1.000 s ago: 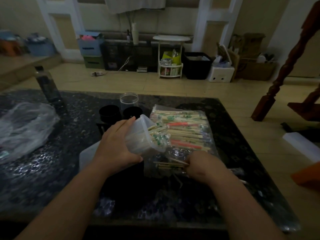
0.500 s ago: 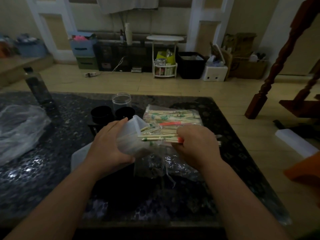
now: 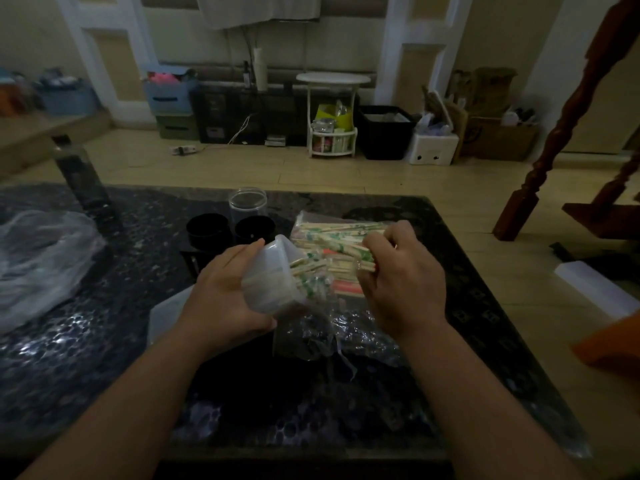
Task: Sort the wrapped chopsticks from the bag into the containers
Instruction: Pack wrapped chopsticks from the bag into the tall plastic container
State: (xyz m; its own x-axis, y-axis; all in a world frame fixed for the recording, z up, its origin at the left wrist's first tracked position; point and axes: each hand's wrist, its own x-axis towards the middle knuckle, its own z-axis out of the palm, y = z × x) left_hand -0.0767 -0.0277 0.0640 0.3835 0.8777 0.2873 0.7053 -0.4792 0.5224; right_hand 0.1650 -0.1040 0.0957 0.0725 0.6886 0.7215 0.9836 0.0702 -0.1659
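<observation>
My left hand [image 3: 221, 292] keeps gripping the translucent container [image 3: 270, 271], tipped sideways with its mouth facing right, while my right hand [image 3: 405, 278], down at the bag's [image 3: 311, 327] near end a second ago, is now higher beside that mouth, fingers curled round a bundle of wrapped chopsticks [image 3: 363, 259]. Sticks in the container lie left to right, ends poking out over the bag on the table [image 3: 104, 341]. Crumpled plastic [image 3: 41, 258] and a dark bottle [image 3: 81, 181] sit far left; two black cups [image 3: 207, 232] and a clear jar [image 3: 247, 202] stand behind the container.
</observation>
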